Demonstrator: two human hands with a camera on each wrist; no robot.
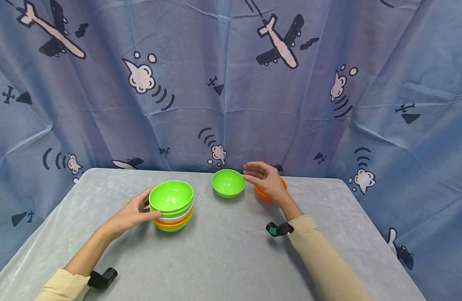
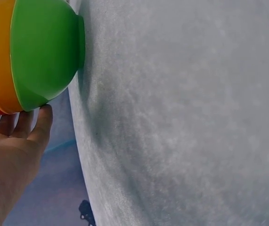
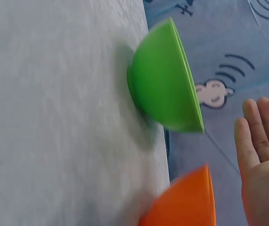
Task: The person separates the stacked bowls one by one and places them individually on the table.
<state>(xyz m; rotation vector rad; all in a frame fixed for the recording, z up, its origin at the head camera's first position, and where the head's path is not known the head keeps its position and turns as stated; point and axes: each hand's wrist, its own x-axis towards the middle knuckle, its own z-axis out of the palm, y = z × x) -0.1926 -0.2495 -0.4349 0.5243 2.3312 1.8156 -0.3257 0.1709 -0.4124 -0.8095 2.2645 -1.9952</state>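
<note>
A stack of nested plastic bowls [image 1: 171, 205] stands on the left part of the table, bright green on top, with white, orange, yellow and green layers below. My left hand [image 1: 134, 214] holds its left side, thumb on the near side and fingers behind; in the left wrist view, the left fingertips [image 2: 44, 113] touch the bowls. Near the far edge, a single green bowl [image 1: 228, 184] sits upright. My right hand [image 1: 266, 179] is raised between it and an orange bowl [image 1: 263, 195], which the hand partly hides. In the right wrist view its fingers [image 3: 254, 127] hold nothing, apart from both bowls.
A grey cloth-like surface covers the table [image 1: 223, 251]. Right behind its far edge hangs a blue curtain [image 1: 231, 92] printed with planes and clouds. A dark band with a small device [image 1: 279, 229] sits at the right wrist, another device [image 1: 103, 278] at the left.
</note>
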